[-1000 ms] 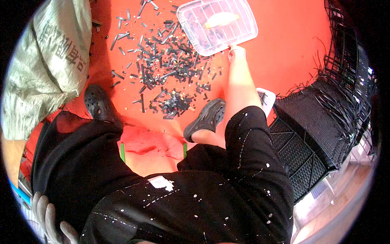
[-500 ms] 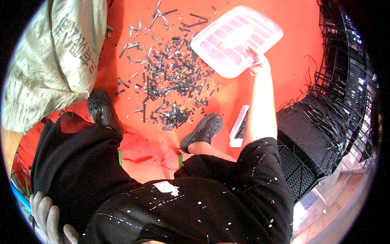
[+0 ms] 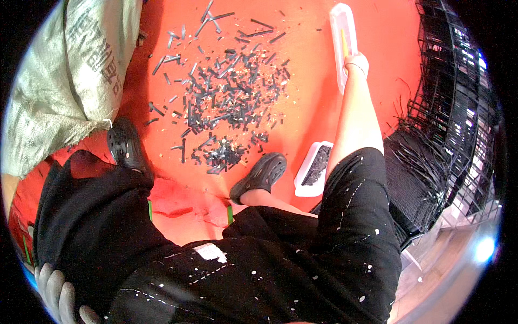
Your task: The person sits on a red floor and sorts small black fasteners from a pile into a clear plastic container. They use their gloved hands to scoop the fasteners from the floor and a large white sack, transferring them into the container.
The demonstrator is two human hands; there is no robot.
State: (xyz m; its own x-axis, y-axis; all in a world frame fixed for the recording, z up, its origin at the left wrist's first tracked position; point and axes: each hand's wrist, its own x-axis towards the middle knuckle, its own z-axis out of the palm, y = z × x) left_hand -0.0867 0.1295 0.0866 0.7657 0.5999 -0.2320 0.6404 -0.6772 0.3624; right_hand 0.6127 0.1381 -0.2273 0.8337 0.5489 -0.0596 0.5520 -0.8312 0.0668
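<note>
Toward the right edge of the red floor (image 3: pixel 386 38), our right hand (image 3: pixel 357 65) grasped the translucent lid (image 3: pixel 338 47), best gripped firmly; our gloved left hand's (image 3: pixel 55 291) state we couldn't tell.

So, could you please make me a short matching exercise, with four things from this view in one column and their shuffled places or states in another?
Things:
1. Woven sack
2. Pale lid
3. White tub
4. Loose black scraps

Places or states:
A. Dark pieces lie inside it
B. Scattered over the red floor
C. Gripped by the right hand
D. At the upper left of the view

Pairs: 1-D, 2-C, 3-A, 4-B
</note>
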